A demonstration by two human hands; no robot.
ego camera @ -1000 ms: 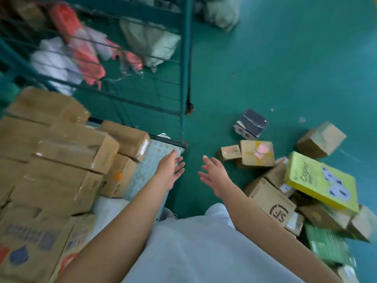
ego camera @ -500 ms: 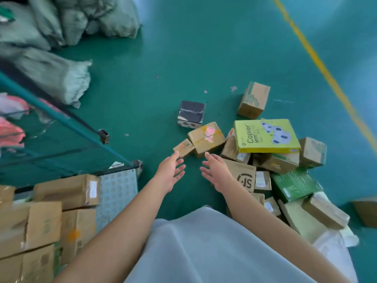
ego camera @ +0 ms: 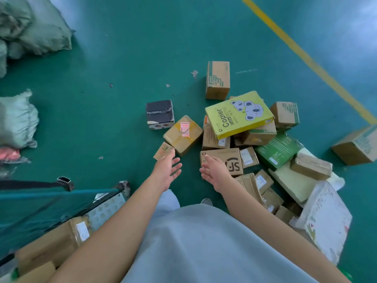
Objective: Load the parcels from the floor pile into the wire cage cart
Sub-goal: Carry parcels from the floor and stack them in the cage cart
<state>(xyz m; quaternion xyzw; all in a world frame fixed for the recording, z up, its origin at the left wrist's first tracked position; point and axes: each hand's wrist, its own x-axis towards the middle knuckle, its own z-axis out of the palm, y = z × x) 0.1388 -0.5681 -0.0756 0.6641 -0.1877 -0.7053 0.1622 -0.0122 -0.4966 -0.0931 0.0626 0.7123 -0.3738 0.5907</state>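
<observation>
A pile of several parcels lies on the green floor to the right. It holds a yellow copier-paper box (ego camera: 238, 113), a brown box marked SF (ego camera: 228, 158), a taped brown box (ego camera: 183, 134), a small flat brown box (ego camera: 162, 151) and a black box (ego camera: 159, 113). My left hand (ego camera: 166, 171) is open, fingers spread, just below the small flat box. Over the near edge of the SF box hovers my right hand (ego camera: 215, 172), open too. Both hands are empty. The wire cage cart (ego camera: 61, 196) sits at the lower left, with brown boxes (ego camera: 51, 242) inside.
Grey-green sacks (ego camera: 34, 31) lie at the upper left, another sack (ego camera: 17, 121) at the left edge. A yellow floor line (ego camera: 306, 56) runs diagonally at the upper right. A lone brown box (ego camera: 356, 145) sits at the far right. A white flat parcel (ego camera: 324, 219) lies near my right arm.
My view has swung right from the cart to the floor pile. Both open hands have moved with it and now reach toward the nearest boxes.
</observation>
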